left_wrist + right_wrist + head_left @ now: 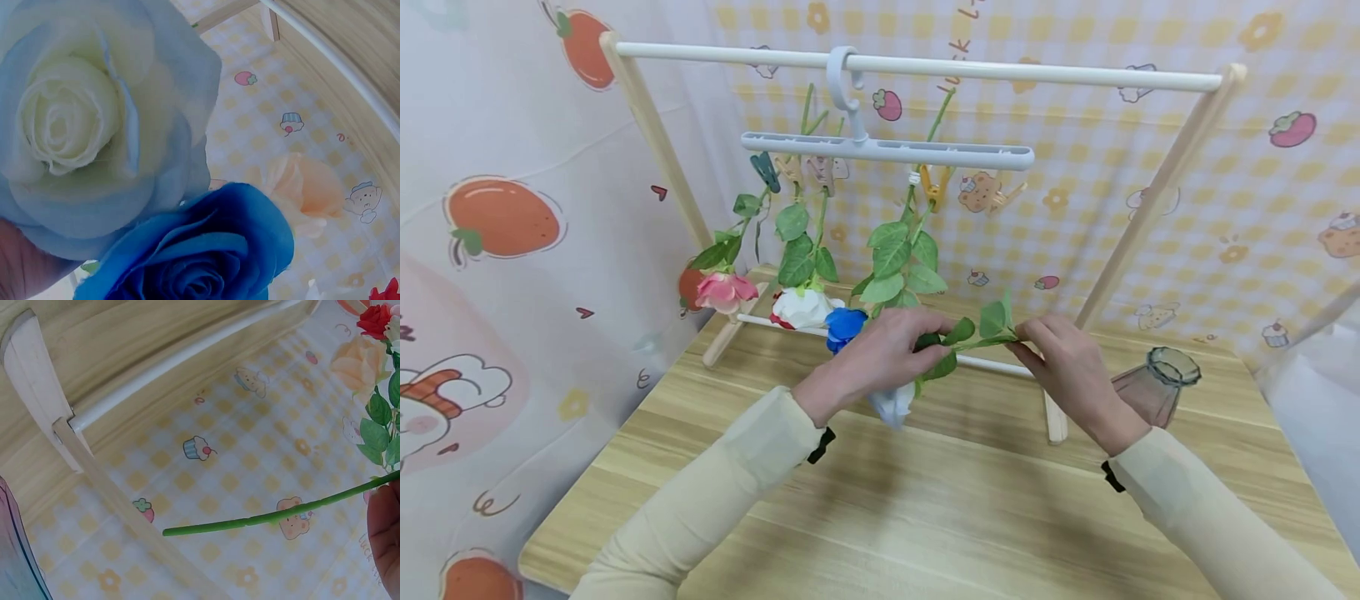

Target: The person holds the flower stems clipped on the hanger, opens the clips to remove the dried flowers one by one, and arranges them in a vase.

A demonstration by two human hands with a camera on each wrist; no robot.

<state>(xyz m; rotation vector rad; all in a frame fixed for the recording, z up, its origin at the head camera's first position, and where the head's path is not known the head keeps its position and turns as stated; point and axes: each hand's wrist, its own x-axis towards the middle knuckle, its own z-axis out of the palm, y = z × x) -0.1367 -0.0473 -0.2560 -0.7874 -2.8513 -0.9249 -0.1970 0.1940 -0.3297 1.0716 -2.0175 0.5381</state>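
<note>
Pinching the stem point(269, 515) w/ L hand point(891, 352) & R hand point(1071, 367), you'll prob. find the white rose point(103, 125) light; keep off soft petals point(172, 75).

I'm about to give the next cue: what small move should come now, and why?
Probably lift the green stem toward the pale orange clip at the right of the hanger: the left hand and right hand hold it, its end sticks out free, and that clip seems unoccupied, while other flowers hang head-down from neighbouring clips.
</note>
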